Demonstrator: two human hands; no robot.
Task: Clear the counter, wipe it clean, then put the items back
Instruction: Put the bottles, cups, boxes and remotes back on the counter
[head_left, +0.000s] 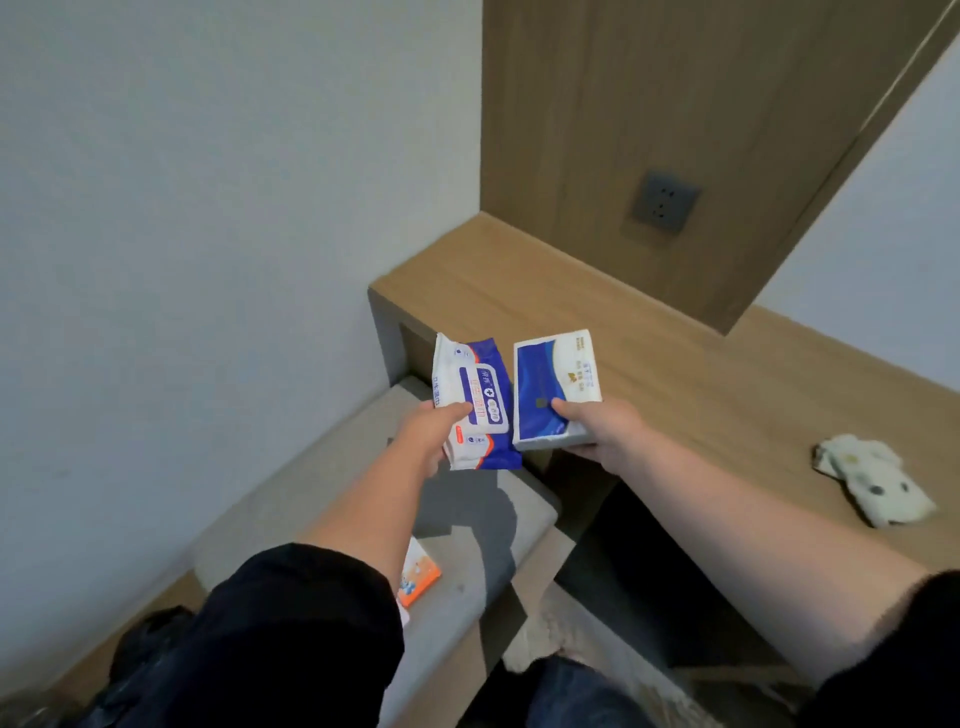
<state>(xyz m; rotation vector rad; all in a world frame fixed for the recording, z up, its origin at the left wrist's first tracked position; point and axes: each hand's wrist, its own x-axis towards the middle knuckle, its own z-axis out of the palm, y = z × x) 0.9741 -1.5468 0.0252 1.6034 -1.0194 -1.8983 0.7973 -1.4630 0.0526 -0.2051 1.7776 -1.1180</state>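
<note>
My left hand (431, 434) grips a blue and white pack of wet wipes (475, 402), thumb on its label, held in the air over the gap between the grey bench and the counter's left end. My right hand (597, 426) grips a blue and white tissue pack (553, 384) by its near end, thumb on top, just above the front edge of the wooden counter (675, 374). The two packs sit side by side, almost touching. A crumpled white cloth with dots (872, 478) lies on the counter at the right.
A grey cushioned bench (467, 519) runs below left of the counter, with an orange and white pack (418, 574) lying on it, partly behind my left arm. A dark bag (145, 639) sits at the lower left. A grey wall socket (662, 202) is set in the wood panel behind.
</note>
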